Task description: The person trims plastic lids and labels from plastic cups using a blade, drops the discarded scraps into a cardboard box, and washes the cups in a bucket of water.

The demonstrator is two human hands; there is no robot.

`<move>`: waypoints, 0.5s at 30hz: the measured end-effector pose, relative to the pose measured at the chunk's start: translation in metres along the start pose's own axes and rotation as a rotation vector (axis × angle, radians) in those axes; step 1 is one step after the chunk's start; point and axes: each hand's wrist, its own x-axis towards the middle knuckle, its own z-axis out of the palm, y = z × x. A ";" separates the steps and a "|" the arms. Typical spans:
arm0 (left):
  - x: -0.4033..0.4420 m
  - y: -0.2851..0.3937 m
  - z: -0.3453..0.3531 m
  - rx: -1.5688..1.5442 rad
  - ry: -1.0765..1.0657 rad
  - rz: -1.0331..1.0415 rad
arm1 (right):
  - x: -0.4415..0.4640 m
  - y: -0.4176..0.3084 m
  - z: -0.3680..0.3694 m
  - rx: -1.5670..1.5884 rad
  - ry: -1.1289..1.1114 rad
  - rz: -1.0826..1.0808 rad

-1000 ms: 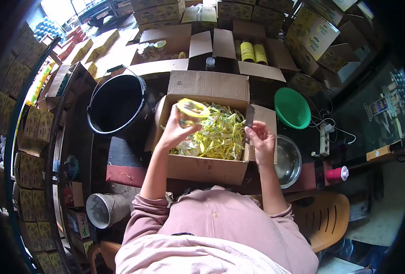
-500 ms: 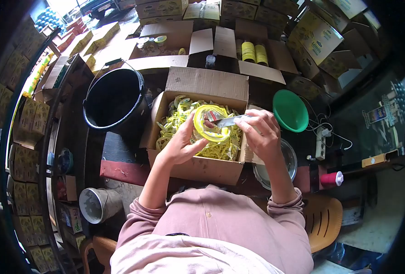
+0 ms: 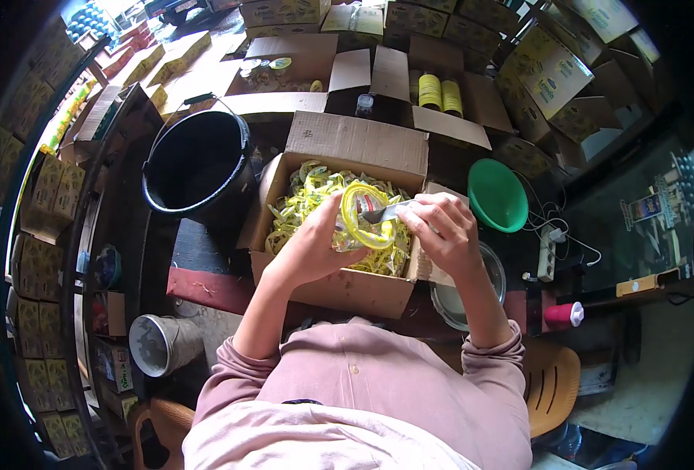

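Observation:
My left hand (image 3: 319,242) is wrapped round the side of a clear plastic jar with a yellow rim (image 3: 369,216), its round end facing up toward me. In my right hand (image 3: 445,227) is a knife (image 3: 390,211), its flat metal blade reaching across the yellow rim into the jar's mouth. A small patch of red shows inside the jar. Both hands are above an open cardboard box (image 3: 347,294) filled with yellow and clear plastic strips (image 3: 308,189). The blade's tip is hard to make out.
A black bucket (image 3: 198,160) stands left of the box, a green bowl (image 3: 497,196) to its right. Near my right forearm is a clear round container (image 3: 450,301). Beyond are a power strip (image 3: 548,254), a pink thread spool (image 3: 564,315) and open cartons (image 3: 450,121). A grey bucket (image 3: 165,345) stands lower left.
The jar has turned in my left hand, so its rim appears narrower and more tilted. The knife has shifted slightly with my right hand. My view has moved a little.

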 end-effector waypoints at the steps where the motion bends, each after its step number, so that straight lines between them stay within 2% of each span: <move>1: 0.000 -0.002 0.001 -0.010 -0.006 0.002 | 0.000 0.000 0.000 0.001 0.000 -0.008; 6: 0.002 -0.002 0.002 -0.114 -0.035 -0.016 | -0.002 -0.001 0.003 0.010 0.043 -0.050; 15: 0.010 0.000 0.003 -0.343 -0.195 0.101 | -0.004 -0.002 0.010 0.056 0.020 -0.033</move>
